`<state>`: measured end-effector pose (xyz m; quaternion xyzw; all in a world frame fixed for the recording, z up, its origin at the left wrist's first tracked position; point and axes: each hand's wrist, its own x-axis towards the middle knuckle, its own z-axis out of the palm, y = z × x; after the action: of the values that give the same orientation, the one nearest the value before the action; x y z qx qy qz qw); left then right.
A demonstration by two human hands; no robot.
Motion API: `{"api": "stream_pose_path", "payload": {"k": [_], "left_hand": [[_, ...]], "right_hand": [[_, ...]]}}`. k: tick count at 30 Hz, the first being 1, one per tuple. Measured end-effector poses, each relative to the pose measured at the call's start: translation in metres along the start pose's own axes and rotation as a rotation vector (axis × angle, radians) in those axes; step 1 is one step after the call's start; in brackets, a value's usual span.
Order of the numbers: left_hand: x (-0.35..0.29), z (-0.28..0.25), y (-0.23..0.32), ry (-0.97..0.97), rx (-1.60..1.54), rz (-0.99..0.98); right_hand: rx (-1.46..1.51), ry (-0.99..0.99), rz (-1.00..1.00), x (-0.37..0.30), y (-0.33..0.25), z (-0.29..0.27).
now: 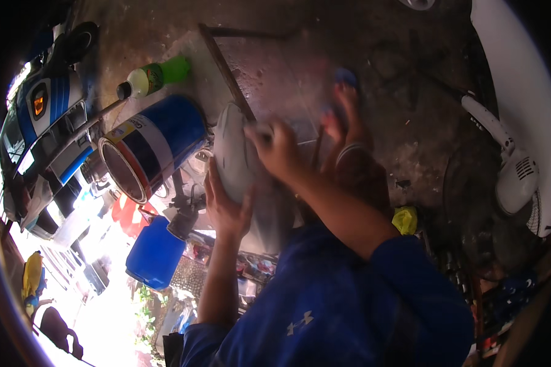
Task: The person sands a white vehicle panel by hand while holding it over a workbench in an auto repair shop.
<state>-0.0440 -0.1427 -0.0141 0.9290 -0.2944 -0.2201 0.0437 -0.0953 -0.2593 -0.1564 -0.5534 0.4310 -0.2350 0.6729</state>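
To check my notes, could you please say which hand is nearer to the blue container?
Left: the left hand touches the grey piece, up and right of the blue container; the right hand is farther up and right in view.

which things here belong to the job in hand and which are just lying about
In hand, it seems:
- grey shell, held in the left hand; the right hand is at its edge, too blurred to tell if it holds anything

Likely just about, in neither hand:
- big can
- green bottle
- blue jug
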Motion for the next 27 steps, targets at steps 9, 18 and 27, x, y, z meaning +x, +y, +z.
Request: {"api": "stream_pose_path", "payload": {"k": [9,18,27], "left_hand": [[0.000,0.002,-0.004,0.017,0.010,0.017],[0.003,0.000,0.000,0.004,-0.005,-0.003],[0.001,0.000,0.002,0.011,0.017,-0.035]], "right_hand": [[0.027,0.027,0.031,-0.005,-0.008,0.007],[-0.009,0.014,0.085,-0.017,-0.015,-0.002],[-0.022,0.024,0.062,-0.027,-0.026,-0.010]]}}
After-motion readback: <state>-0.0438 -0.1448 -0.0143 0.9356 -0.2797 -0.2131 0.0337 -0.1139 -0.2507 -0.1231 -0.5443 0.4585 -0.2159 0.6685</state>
